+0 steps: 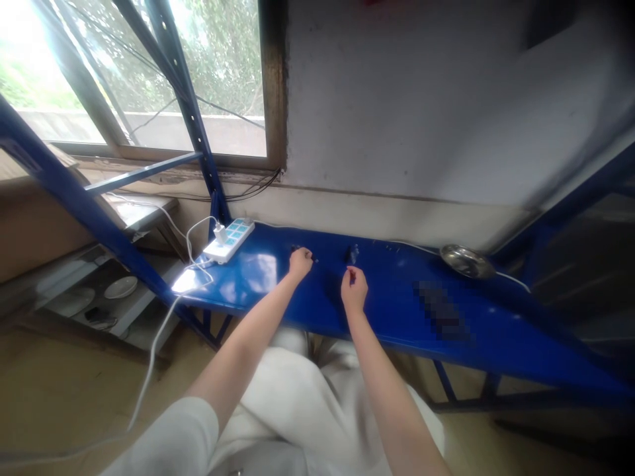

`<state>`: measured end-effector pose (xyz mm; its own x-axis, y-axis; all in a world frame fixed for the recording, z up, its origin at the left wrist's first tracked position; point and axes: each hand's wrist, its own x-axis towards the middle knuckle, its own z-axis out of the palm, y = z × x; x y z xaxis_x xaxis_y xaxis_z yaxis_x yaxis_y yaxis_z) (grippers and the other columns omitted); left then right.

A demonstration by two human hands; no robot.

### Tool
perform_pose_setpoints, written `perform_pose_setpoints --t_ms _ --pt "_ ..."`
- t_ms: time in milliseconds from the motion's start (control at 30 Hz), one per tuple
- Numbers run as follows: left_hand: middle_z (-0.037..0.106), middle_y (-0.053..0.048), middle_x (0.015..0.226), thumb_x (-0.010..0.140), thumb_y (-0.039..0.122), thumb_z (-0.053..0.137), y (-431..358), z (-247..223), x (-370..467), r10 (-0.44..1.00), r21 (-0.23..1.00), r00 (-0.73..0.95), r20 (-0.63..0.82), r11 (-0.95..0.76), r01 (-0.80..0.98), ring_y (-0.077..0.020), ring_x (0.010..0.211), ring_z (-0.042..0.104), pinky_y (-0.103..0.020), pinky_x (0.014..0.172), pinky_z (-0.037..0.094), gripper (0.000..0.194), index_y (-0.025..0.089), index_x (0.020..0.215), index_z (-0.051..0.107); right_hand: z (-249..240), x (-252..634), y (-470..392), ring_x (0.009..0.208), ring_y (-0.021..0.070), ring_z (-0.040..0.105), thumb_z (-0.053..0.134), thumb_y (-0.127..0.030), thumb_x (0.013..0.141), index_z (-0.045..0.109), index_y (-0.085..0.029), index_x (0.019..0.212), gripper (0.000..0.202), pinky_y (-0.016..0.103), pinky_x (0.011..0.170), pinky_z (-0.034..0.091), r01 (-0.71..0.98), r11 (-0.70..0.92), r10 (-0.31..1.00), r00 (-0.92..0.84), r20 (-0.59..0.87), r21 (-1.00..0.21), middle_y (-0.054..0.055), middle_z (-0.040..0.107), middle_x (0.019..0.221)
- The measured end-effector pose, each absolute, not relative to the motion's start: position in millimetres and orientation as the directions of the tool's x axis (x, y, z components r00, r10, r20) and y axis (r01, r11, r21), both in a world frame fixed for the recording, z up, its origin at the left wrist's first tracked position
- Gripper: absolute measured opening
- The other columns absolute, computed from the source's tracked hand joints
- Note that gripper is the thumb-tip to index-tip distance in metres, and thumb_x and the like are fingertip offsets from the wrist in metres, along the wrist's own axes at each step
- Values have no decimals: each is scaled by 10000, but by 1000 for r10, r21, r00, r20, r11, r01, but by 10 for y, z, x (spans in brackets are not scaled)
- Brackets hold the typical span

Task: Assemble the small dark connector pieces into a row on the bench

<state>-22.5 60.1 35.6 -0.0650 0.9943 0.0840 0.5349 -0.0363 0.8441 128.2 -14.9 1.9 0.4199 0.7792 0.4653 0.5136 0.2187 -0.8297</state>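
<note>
Both of my hands are over the blue table (391,311). My left hand (300,263) has its fingers curled together near a few small dark bits; what it holds, if anything, is too small to make out. To its right, my right hand (354,288) is closed in a pinch, with thumb and forefinger meeting; any object between them cannot be made out. Just beyond my right hand lies a small clear and dark cluster (353,253). Several tiny pieces (391,248) are scattered farther right, towards the wall.
A white power strip (229,240) with a plug and cable sits at the table's left end. A shiny metal dish (467,261) stands at the back right, and a blurred dark item (442,309) lies in front of it. Blue posts rise at both sides.
</note>
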Motion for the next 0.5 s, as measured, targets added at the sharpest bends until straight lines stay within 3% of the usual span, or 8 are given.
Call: perform_pose_setpoints --t_ms 100,200,333,500 --pt "651 -67 756 845 202 443 535 449 -202 998 978 -49 -25 35 206 -58 417 486 -204 475 393 164 111 859 578 27 1272 -141 846 188 567 376 -368 838 587 -146 969 333 336 763 459 541 231 767 410 493 -809 112 622 948" --pt "646 -64 760 850 197 445 435 579 -202 998 997 -10 -69 70 17 -41 399 482 -176 417 335 168 102 932 556 20 1266 -128 846 189 571 364 -373 840 589 -148 963 341 337 772 452 563 253 758 390 523 -787 113 628 949" --pt "649 -57 769 845 166 456 292 757 -246 993 999 109 -40 42 -19 -40 409 508 -168 408 321 154 104 961 537 65 1250 -97 814 185 571 359 -424 839 586 -155 945 368 324 754 442 542 256 772 385 507 -801 100 634 907" --pt "660 -66 814 834 171 488 159 971 -284 978 999 207 20 -25 22 -30 413 515 -155 403 305 155 104 967 535 379 1169 -24 549 123 511 334 -590 818 554 -181 731 473 250 569 417 316 186 915 288 281 -930 17 581 652"
